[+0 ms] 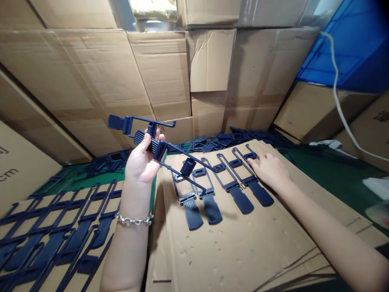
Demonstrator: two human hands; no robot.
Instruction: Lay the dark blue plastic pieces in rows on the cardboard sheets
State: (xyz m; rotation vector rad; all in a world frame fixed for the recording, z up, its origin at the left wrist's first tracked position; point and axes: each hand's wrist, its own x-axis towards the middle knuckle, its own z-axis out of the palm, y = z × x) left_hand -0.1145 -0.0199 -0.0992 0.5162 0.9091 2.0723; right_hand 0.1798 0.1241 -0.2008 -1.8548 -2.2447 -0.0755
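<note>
My left hand (141, 160) is raised above the table and closed on two dark blue plastic clip parts (152, 138), long pieces with ribbed paddle ends and thin wire-like frames. My right hand (269, 168) rests on a cardboard sheet (237, 243), fingers lying on the rightmost blue part (253, 178). Several of the same parts (209, 190) lie side by side in a row on that sheet, paddle ends toward me.
A dense row of the same blue parts (54, 235) covers another cardboard sheet at the lower left. A loose heap of them (219, 142) lies at the back. Stacked cardboard boxes (164, 73) wall the far side. A white cable (340, 101) and blue crate (355, 44) stand right.
</note>
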